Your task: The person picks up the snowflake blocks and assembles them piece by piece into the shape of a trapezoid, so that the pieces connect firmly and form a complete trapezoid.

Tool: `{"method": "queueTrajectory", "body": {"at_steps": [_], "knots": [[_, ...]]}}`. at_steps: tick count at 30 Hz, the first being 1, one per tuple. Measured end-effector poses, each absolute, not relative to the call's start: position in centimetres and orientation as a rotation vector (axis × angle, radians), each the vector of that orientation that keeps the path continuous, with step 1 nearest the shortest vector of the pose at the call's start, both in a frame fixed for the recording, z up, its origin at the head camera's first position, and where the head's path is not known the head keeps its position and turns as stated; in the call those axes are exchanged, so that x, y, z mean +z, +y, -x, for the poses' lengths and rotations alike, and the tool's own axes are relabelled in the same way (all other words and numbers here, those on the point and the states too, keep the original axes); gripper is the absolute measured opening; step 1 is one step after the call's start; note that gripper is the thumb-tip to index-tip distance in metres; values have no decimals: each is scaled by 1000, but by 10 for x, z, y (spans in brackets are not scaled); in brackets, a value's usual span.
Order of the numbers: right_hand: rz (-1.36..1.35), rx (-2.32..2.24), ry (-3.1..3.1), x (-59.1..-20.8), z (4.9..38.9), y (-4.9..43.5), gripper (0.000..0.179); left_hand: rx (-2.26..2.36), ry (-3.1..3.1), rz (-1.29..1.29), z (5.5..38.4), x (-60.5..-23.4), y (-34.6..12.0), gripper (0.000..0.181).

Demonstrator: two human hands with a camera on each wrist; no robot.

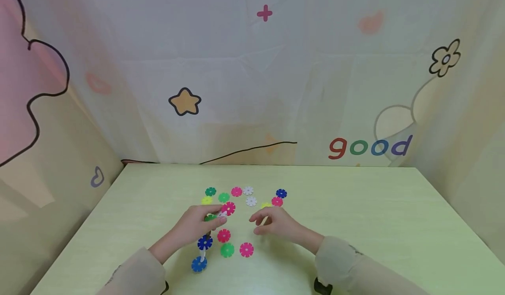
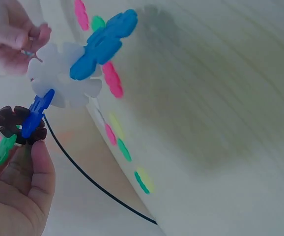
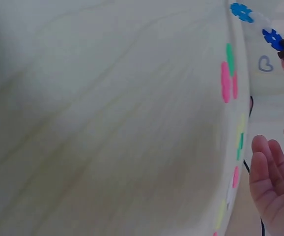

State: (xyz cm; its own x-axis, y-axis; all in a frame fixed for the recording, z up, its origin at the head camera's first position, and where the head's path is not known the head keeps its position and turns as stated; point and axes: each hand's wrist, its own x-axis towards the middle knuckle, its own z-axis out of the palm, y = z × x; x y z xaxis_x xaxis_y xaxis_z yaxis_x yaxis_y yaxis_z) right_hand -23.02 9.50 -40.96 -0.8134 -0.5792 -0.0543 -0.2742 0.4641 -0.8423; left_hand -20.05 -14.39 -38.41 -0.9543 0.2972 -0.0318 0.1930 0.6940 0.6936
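Observation:
My left hand pinches a chain of interlocked plastic snowflake discs above the table. A pink disc and a white one show at its fingertips. Below them the chain runs down through a green disc, a brown disc, a dark blue disc, a white disc and a lighter blue disc at its lower end. My right hand hovers to the right of the chain, apart from it, fingers loosely bent with nothing seen between them.
Loose discs lie on the pale table. Nearest are pink and light green discs; farther back are green, yellow, white, pink and blue ones, including a blue disc. A printed curtain hangs behind.

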Motion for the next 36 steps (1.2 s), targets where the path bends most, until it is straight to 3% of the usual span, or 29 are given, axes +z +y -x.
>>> {"method": "queueTrajectory", "body": {"at_steps": [7,24,36], "knots": [[737,-1099,2362,-420,227,84,24,1105,2769,-276,205,-388,-155,46],[865,-729,2495,-422,218,66,19,1126,2760,-254,203,-386,-156,47],[801,-862,2475,-425,217,71,17,1190,2700,-319,204,-387,-153,50]]}}
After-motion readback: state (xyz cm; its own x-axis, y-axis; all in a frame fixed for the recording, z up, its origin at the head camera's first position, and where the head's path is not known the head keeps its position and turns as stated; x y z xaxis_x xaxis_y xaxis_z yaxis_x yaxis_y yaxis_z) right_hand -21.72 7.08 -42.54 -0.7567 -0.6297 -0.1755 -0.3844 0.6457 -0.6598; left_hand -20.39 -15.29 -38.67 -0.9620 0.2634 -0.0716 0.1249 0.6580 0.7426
